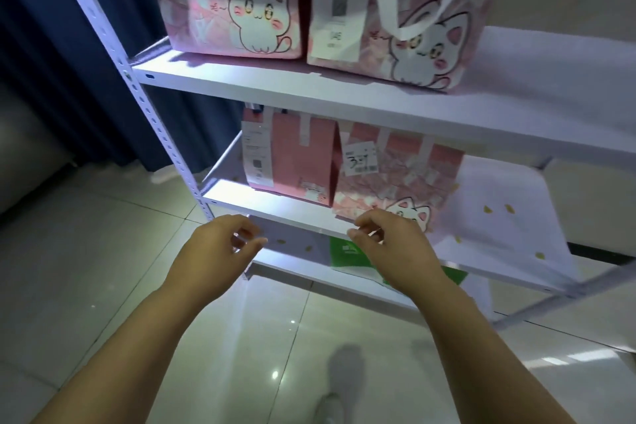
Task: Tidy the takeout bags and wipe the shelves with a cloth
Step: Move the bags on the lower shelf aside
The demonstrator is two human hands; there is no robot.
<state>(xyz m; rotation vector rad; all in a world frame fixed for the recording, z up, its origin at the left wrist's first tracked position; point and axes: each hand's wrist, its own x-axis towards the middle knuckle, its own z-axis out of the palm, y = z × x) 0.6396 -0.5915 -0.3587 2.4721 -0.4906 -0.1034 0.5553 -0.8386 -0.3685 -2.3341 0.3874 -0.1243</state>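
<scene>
A white metal shelf unit [309, 89] carries pink takeout bags printed with a white cat. Two large bags [227, 0] [406, 10] stand on the upper shelf. On the middle shelf [261, 205] stand a plain pink bag [292, 158] and a cat bag [395, 175], each with a receipt. My left hand [213, 251] and my right hand [395, 248] hover in front of the middle shelf's front edge, fingers loosely curled, holding nothing. No cloth is in view.
A white bag with yellow marks [499, 217] leans at the right of the middle shelf. A green bag [351, 251] lies on the lower shelf [292, 268]. Dark blue curtain [51, 62] hangs at the left. Glossy floor tiles [241, 337] lie below.
</scene>
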